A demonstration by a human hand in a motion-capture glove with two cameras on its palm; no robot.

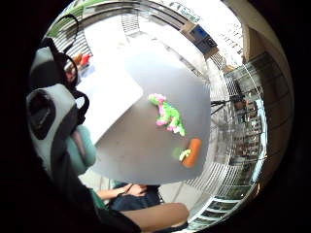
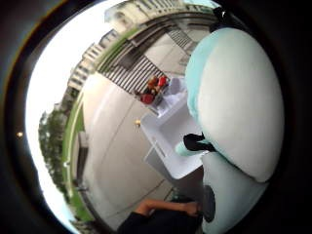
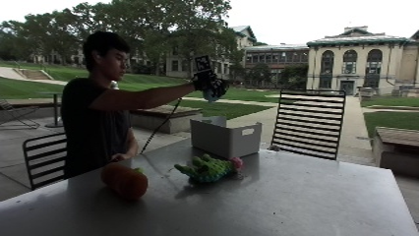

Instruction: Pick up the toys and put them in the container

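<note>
The grey table [image 3: 314, 196] fills the lower half of the outside view, and at centre frame on it stands the container [image 3: 225, 137], an open-topped white box, waiting. High above it, upper centre, the gloved right hand [image 3: 209, 84] is raised at arm's length with its fingers curled round a pale teal plush toy [image 3: 211, 93]; that toy bulges across the right of the thumb-side palm view, pressed close to the palm. So this looks like the carry step for one toy, and the next move, as I read it, calls for lowering the hand over the box opening and letting go. Two toys are not yet collected: the orange carrot plush [image 3: 124, 181] at lower left and the green-and-pink plush creature [image 3: 208, 169] just right of it, both well short of the box. A slatted black chair [image 3: 308, 123] stands behind the table at centre right; nothing appears to block the drop.
</note>
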